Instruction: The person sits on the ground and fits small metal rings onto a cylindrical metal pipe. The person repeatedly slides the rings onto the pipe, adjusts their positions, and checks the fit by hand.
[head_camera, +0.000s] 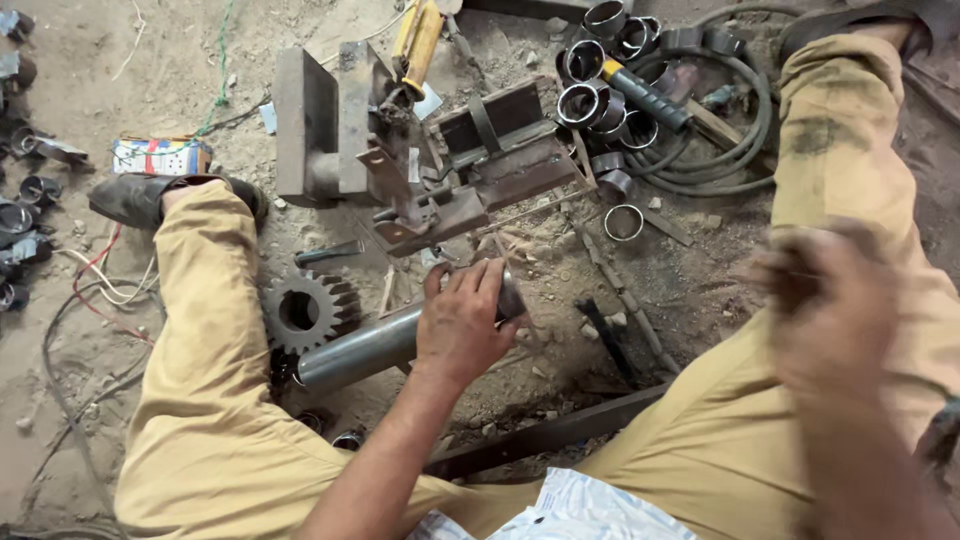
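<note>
I sit on a dirt floor with my legs spread, in tan trousers. My left hand grips a long steel tube that lies on the ground between my legs, its far end near a dark metal jig. My right hand is raised close to the camera over my right thigh and is motion-blurred; I cannot tell whether it holds anything. A toothed gear lies just left of the tube.
Several short steel rings are piled at the back with a hammer and a coiled hose. A loose ring, a flat steel bar, a yellow-handled tool, wires and a small box lie around.
</note>
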